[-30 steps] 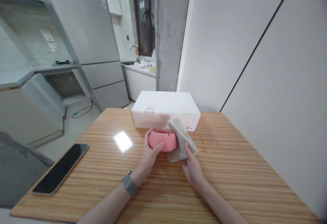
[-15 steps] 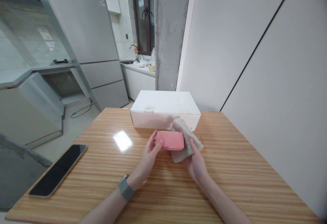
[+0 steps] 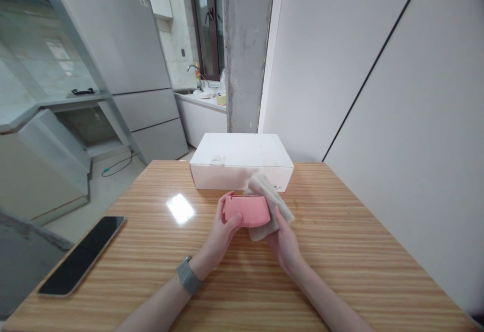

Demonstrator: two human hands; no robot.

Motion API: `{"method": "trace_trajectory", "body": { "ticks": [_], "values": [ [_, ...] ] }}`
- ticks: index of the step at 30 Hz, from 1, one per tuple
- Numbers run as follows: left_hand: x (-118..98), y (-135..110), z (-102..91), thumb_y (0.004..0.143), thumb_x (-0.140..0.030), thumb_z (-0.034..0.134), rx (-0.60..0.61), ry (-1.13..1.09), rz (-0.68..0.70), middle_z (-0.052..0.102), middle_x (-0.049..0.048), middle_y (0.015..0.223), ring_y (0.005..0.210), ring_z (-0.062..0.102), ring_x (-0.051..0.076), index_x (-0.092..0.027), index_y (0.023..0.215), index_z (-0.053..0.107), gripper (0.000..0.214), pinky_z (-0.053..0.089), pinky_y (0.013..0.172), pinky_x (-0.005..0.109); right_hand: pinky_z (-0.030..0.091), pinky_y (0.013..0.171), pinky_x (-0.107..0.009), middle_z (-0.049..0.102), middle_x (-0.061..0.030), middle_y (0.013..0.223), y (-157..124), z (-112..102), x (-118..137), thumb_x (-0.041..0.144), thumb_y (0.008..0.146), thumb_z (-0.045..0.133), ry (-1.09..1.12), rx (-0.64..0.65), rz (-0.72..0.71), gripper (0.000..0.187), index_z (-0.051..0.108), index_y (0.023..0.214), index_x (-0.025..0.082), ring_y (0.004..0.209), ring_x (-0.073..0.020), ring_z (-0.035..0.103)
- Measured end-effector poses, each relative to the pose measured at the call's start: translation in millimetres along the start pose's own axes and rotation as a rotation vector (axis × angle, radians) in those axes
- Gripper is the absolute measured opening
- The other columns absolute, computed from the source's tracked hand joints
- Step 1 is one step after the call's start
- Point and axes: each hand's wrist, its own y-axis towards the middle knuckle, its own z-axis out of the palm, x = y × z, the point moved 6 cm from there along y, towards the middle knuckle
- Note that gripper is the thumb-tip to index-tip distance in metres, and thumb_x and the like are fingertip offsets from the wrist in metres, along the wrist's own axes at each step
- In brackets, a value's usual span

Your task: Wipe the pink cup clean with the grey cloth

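A small pink case-like object (image 3: pixel 247 211) with rounded corners is held above the table by my left hand (image 3: pixel 221 228). The thumb presses on its near face, and the other fingers go behind its left end. What kind of case it is, I cannot make out. My right hand (image 3: pixel 283 241) grips a folded grey cloth (image 3: pixel 270 203), thumb on top. That cloth lies against the right end and back of the pink object. My left wrist wears a grey-banded watch (image 3: pixel 188 275).
Behind my hands a white cardboard box (image 3: pixel 242 150) stands on the striped wooden table (image 3: pixel 340 251). A smartphone (image 3: pixel 83 256) lies at the table's left edge. A white wall (image 3: pixel 340 44) rises along the right. Further back are a fridge (image 3: pixel 109 34) and a sink counter (image 3: pixel 202 110).
The pink object has tilted slightly, its right end dipping. Both hands and the cloth stay together at it. The whole view has shifted a little.
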Motion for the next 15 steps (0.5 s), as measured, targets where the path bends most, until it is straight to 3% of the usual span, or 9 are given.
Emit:
{"method": "trace_trajectory", "body": {
  "ticks": [6, 12, 15],
  "values": [
    [-5.4, 4.0, -6.3, 0.067, -0.033, 0.082, -0.047, 0.094, 0.089, 0.06, 0.0087, 0.127, 0.109, 0.059, 0.024, -0.026, 0.126, 0.052, 0.067, 0.048, 0.091, 0.034, 0.041, 0.111, -0.041, 0.07, -0.0015, 0.125, -3.1, 4.4, -2.3, 0.052, 0.079, 0.071, -0.029, 0.048, -0.035, 0.04, 0.072, 0.11, 0.028, 0.134, -0.0258, 0.049],
    [-18.9, 3.2, -7.5, 0.061, -0.028, 0.084, -0.154, 0.228, 0.151, 0.061, 0.008, 0.123, 0.107, 0.061, 0.024, -0.025, 0.127, 0.051, 0.074, 0.049, 0.09, 0.033, 0.038, 0.113, -0.043, 0.07, -0.0001, 0.125, -2.3, -9.5, -12.5, 0.047, 0.073, 0.076, -0.042, -0.073, -0.016, 0.041, 0.072, 0.109, 0.028, 0.138, -0.0251, 0.045],
    [-18.5, 1.8, -5.3, 0.062, -0.027, 0.084, -0.179, 0.276, 0.146, 0.058, 0.0091, 0.125, 0.11, 0.059, 0.026, -0.025, 0.13, 0.049, 0.077, 0.048, 0.093, 0.036, 0.038, 0.114, -0.041, 0.069, 0.0008, 0.127, -1.8, -10.8, -16.6, 0.047, 0.072, 0.078, -0.046, -0.071, -0.003, 0.044, 0.072, 0.111, 0.028, 0.137, -0.0247, 0.045]
  ]
}}
